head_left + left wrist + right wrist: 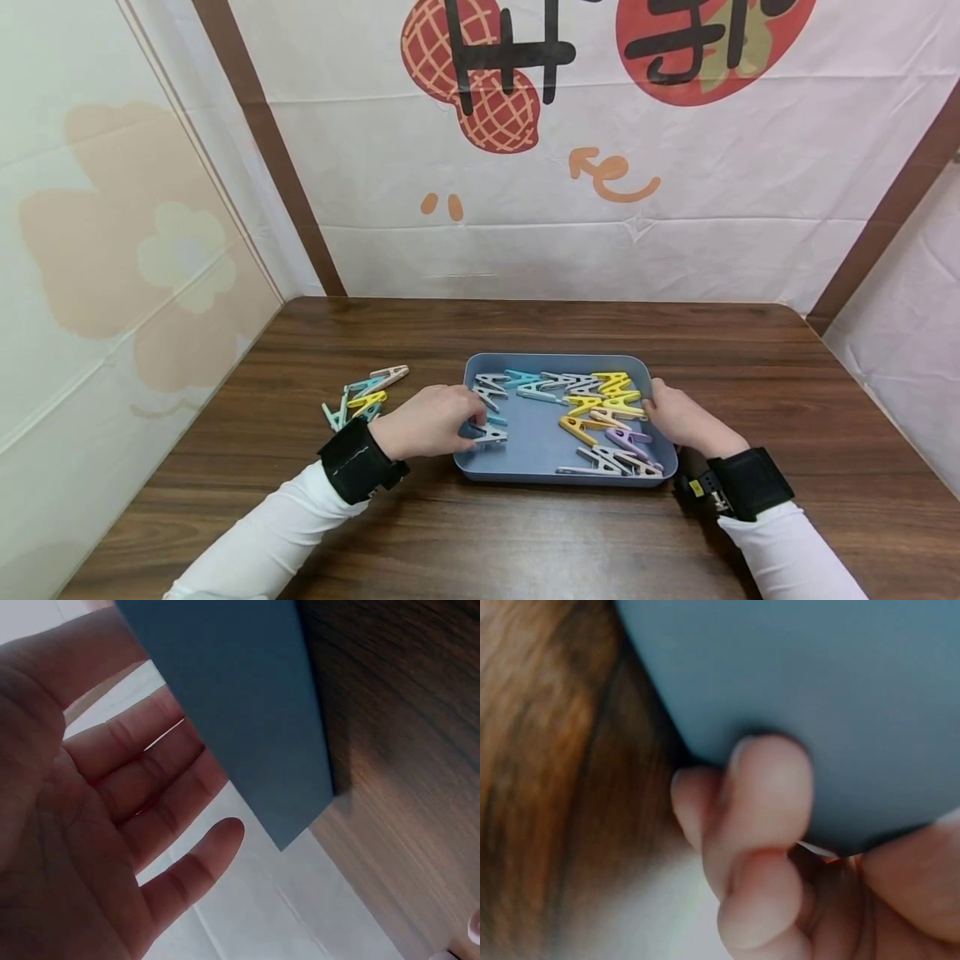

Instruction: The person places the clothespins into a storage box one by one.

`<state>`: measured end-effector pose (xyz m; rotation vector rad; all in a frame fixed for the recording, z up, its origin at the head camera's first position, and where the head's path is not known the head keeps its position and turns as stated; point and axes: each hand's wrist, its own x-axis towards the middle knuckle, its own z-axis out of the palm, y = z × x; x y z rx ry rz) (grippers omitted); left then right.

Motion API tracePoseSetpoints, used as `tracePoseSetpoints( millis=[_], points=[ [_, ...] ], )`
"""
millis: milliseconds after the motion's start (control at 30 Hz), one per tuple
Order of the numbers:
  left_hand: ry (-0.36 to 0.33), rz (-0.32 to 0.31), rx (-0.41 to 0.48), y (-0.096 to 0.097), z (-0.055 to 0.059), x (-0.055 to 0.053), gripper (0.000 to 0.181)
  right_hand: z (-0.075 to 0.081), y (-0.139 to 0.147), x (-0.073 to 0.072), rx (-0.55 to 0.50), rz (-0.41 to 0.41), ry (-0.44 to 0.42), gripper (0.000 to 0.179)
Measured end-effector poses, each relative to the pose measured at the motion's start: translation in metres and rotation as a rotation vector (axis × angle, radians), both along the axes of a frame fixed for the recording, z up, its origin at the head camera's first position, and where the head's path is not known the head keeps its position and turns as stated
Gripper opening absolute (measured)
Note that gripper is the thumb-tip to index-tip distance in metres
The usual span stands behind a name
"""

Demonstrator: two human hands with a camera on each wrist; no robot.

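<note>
A blue-grey tray (525, 437) with a low wall lies in the middle of the table and holds clothespins of several colours. My left hand (435, 421) reaches over its left rim, thumb and index finger apart beside a pale clothespin (491, 434). In the left wrist view the other fingers (161, 761) stay loose outside the tray wall (247, 720), which hides the fingertips nearest the clothespins. My right hand (686, 418) grips the right side of the tray, its curled fingers (769, 787) against the outer wall in the right wrist view.
Left of the tray, a loose pile of clothespins, including a yellow one (367, 400) and a beige one (390, 375), lies on the wooden table (525, 542). Yellow clothespins (577, 429) and a purple one (628, 440) sit in the tray's right half. Printed cloth (562, 258) hangs behind the table.
</note>
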<state>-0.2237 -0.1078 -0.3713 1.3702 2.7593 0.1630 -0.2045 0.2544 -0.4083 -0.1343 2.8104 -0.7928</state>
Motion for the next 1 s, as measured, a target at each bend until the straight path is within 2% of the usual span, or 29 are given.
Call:
tracePoseSetpoints(
  millis=[200, 467, 833, 1000],
  points=[
    [0.031, -0.017, -0.032, 0.002, -0.002, 0.000, 0.016, 0.001, 0.000, 0.002, -0.003, -0.007, -0.004, 0.031],
    [0.036, -0.006, -0.070, 0.008, -0.003, 0.001, 0.015, -0.001, 0.000, -0.001, 0.015, -0.005, 0.014, 0.030],
    [0.167, 0.010, -0.109, 0.014, -0.010, -0.002, 0.013, -0.001, 0.000, -0.002, 0.014, -0.006, 0.015, 0.032],
    [0.172, 0.027, -0.118, 0.015, -0.011, -0.002, 0.014, -0.001, 0.000, -0.001, 0.007, -0.008, 0.011, 0.033]
  ],
)
